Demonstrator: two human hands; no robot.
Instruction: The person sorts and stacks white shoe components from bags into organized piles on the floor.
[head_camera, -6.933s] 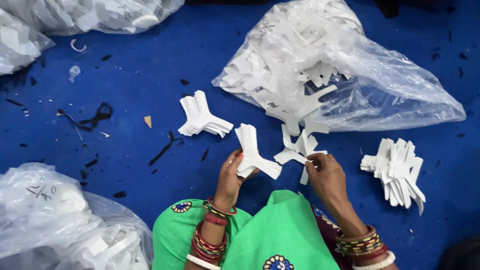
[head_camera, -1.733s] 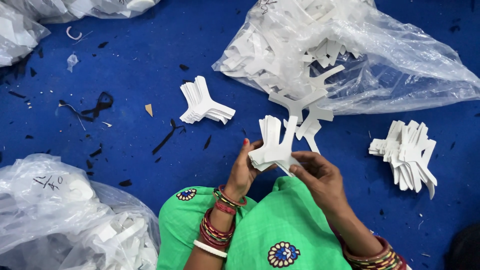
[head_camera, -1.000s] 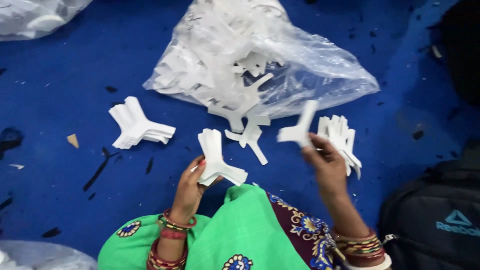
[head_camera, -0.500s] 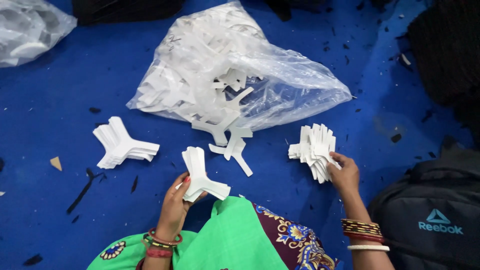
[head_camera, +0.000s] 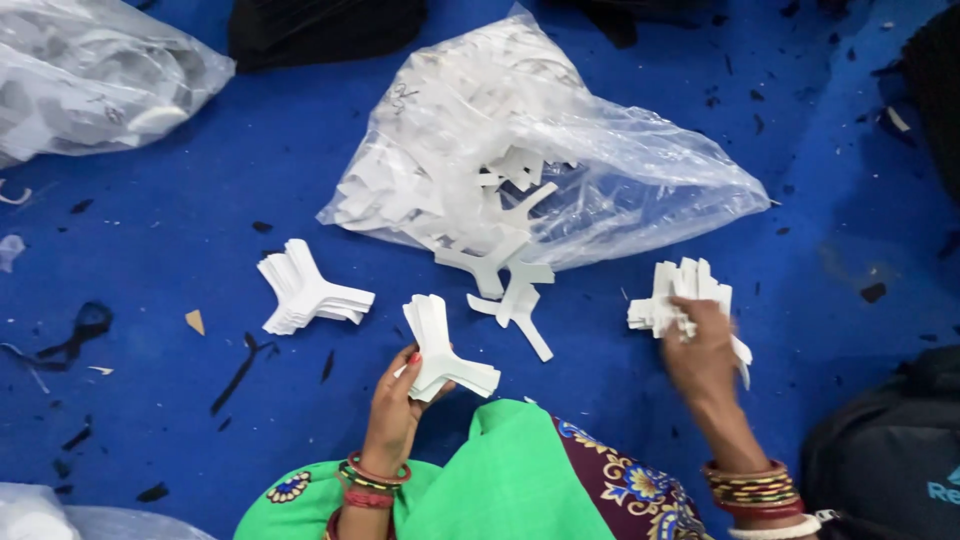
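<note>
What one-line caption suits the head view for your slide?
Left hand holds a white three-armed stack; right hand rests on another stack beside a clear bag.

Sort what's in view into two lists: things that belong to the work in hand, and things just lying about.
In the work:
- left hand holding a stack of white Y-shaped pieces
- right hand on the right-side stack
- third stack on the blue mat
- open clear bag of pieces

Lying about:
- dark backpack
- closed bag, top left
- black scraps

clear bag of white cutouts seen top centre | black scraps scattered on blue floor | dark backpack glimpsed bottom right
</note>
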